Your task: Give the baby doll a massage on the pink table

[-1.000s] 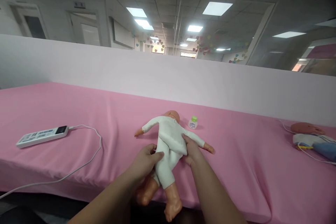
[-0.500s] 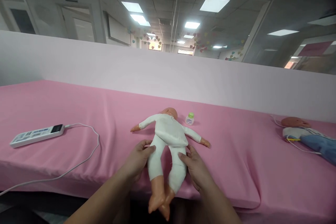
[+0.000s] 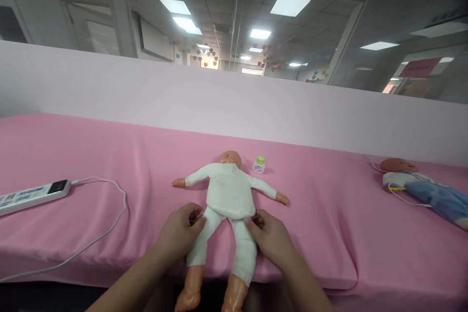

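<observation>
A baby doll (image 3: 228, 190) in a white long-sleeved top and white trousers lies on its back on the pink sheet. Its arms are spread, and its bare feet hang over the front edge. My left hand (image 3: 181, 229) is closed at the hip on the left of the picture, thumb against the trousers. At the opposite hip, my right hand (image 3: 272, 236) has its thumb and curled fingers on the trousers near the top's hem. Some fingertips of both hands are hidden. Beside the doll's head stands a small clear bottle (image 3: 259, 166) with a green cap.
A white power strip (image 3: 34, 196) lies at the left, its cord (image 3: 109, 229) curving over the front edge. Another doll (image 3: 435, 195), in blue and white clothes with thin tubing, lies at the right. Behind the pink surface (image 3: 321, 195) runs a white low wall (image 3: 234, 102) below glass.
My hands have moved from the thighs to the hips. The doll's legs, crossed at the feet before, now lie apart, and its top looks flatter. The view has shifted slightly right.
</observation>
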`<control>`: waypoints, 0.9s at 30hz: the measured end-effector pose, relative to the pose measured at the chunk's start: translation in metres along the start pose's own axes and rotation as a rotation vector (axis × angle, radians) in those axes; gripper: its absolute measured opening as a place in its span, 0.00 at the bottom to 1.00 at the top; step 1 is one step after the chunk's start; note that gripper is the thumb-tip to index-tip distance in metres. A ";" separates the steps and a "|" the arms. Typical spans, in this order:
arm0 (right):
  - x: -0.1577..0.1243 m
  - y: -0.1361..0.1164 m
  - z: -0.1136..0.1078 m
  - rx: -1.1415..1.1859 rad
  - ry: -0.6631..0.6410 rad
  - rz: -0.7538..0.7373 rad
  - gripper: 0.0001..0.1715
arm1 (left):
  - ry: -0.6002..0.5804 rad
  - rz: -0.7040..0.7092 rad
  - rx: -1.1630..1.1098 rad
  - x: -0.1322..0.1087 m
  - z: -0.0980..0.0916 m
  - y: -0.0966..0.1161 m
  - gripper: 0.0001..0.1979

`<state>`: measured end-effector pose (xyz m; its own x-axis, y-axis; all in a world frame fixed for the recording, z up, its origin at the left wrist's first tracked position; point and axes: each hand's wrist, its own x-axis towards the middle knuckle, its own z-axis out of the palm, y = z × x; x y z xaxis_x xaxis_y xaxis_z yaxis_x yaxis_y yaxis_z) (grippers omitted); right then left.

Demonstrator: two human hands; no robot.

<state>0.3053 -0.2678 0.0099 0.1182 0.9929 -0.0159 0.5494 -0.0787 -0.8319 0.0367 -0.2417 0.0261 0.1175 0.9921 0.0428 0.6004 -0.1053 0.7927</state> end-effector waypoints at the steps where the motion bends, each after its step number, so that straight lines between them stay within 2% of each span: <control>1: 0.005 0.001 -0.005 0.021 0.018 0.007 0.20 | 0.025 0.015 0.016 0.003 -0.003 0.002 0.13; 3: 0.016 0.004 -0.013 0.044 0.086 0.030 0.25 | 0.078 0.070 0.041 0.011 -0.008 0.005 0.18; 5: 0.026 0.005 -0.016 0.063 0.123 0.028 0.27 | 0.105 0.218 0.102 0.019 -0.009 0.008 0.24; 7: 0.034 0.004 -0.014 0.107 0.098 -0.054 0.26 | 0.066 0.401 0.201 0.027 -0.006 0.012 0.27; 9: 0.036 0.001 -0.008 0.110 0.066 -0.186 0.24 | -0.023 0.515 0.294 0.033 -0.001 0.013 0.27; 11: 0.036 -0.003 0.000 0.039 0.054 -0.270 0.23 | -0.112 0.534 0.363 0.037 0.006 0.012 0.27; 13: 0.035 -0.005 0.007 -0.047 0.023 -0.291 0.24 | -0.157 0.509 0.395 0.040 0.011 0.009 0.27; 19: 0.035 0.003 0.015 -0.077 -0.084 -0.280 0.28 | -0.183 0.486 0.387 0.043 0.014 0.003 0.27; 23: 0.033 0.002 0.009 -0.118 -0.120 -0.287 0.31 | -0.209 0.493 0.467 0.042 0.012 0.011 0.27; 27: 0.030 -0.009 0.005 -0.141 -0.101 -0.345 0.32 | -0.169 0.567 0.485 0.043 0.011 0.022 0.28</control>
<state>0.3001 -0.2364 0.0138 -0.1721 0.9664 0.1910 0.6519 0.2571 -0.7134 0.0637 -0.2020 0.0389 0.6075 0.7576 0.2387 0.6876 -0.6520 0.3196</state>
